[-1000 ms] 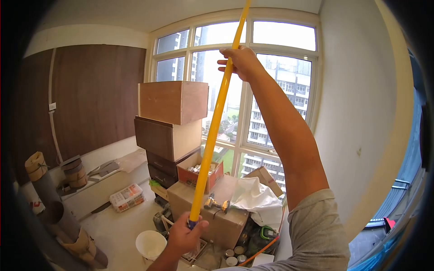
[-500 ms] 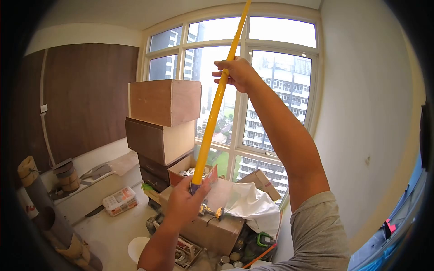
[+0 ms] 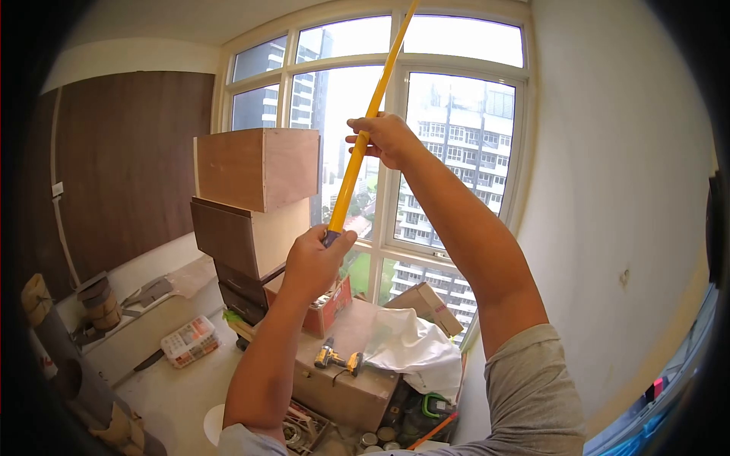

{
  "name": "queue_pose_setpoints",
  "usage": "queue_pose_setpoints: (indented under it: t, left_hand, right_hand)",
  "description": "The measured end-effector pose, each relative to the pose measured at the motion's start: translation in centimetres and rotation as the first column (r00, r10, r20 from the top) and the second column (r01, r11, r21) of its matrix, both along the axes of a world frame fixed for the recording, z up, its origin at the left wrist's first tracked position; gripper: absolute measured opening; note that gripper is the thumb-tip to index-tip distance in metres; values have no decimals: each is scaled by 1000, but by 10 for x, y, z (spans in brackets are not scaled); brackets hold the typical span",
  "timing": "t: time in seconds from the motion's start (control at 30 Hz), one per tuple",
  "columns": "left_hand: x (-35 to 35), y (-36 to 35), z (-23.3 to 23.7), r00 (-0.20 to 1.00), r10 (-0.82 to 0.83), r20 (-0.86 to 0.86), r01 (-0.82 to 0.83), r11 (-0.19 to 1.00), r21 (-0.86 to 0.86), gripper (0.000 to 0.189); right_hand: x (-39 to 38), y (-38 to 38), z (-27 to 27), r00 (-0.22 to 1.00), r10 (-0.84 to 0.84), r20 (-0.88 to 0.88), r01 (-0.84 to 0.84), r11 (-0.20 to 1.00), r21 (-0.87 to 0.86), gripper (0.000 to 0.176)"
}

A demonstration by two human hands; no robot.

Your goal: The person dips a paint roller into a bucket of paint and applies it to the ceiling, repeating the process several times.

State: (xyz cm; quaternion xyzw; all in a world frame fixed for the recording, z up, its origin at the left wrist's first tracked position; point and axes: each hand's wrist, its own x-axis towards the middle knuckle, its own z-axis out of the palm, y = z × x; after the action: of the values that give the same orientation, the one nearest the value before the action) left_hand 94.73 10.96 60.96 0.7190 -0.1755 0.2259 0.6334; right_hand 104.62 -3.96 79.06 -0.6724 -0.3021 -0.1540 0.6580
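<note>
A long yellow pole (image 3: 351, 179) slants up and to the right in front of the window, its upper end running out past the top of the view. My left hand (image 3: 313, 262) is closed around its lower end, at a dark grip. Higher up, my right hand (image 3: 385, 139) holds the shaft between thumb and fingers, with some fingertips showing left of the pole. Below my hands, two yellow-and-black power drills (image 3: 338, 359) lie on a large brown box (image 3: 346, 395). What the pole's far end touches cannot be seen.
Stacked wooden cabinets (image 3: 258, 171) stand left of the pole, before the tall window (image 3: 456, 152). A white sheet (image 3: 414, 346) and a cardboard box (image 3: 430, 308) lie by the sill. A plastic organizer box (image 3: 190, 342) sits on the floor, with rolled material (image 3: 76, 380) further left.
My left hand has risen, lifting the pole's lower end. My right hand sits slightly lower and further left in view, nearer the left hand. The drills now show fully.
</note>
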Motion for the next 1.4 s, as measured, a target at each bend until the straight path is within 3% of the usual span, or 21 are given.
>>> queue_pose_setpoints:
  t: [0.13,0.37,0.6,0.77,0.97,1.23,1.3,1.4]
  left_hand:
    - [13,-9,12,999,39,-16,-39,999,30,39]
    - [13,-10,19,999,49,0,-49,998,31,37]
    - [-51,20,-28,998,62,11,-62,998,26,31]
    - [-107,53,-77,997,35,74,-35,999,-10,24]
    - [-199,84,-109,998,-9,68,16,994,-104,27]
    - [-308,119,-118,992,-53,-111,34,986,-166,31]
    - [-314,119,-116,995,-44,-90,29,987,-160,31]
    - [-314,111,-101,996,-55,-71,45,989,-139,31]
  right_hand:
    - [10,-5,3,998,-50,-22,50,999,-5,46]
    - [12,-2,5,997,-73,-33,75,997,37,48]
    - [-61,20,-26,999,-43,2,43,993,-110,53]
    - [-134,40,-51,1000,29,-7,-30,969,-245,78]
    - [-224,69,-75,998,61,29,-48,947,-318,90]
    - [-315,85,-92,987,159,10,-140,896,-422,95]
    - [-327,84,-92,988,155,29,-127,892,-435,95]
    - [-318,81,-80,986,159,55,-131,929,-346,95]
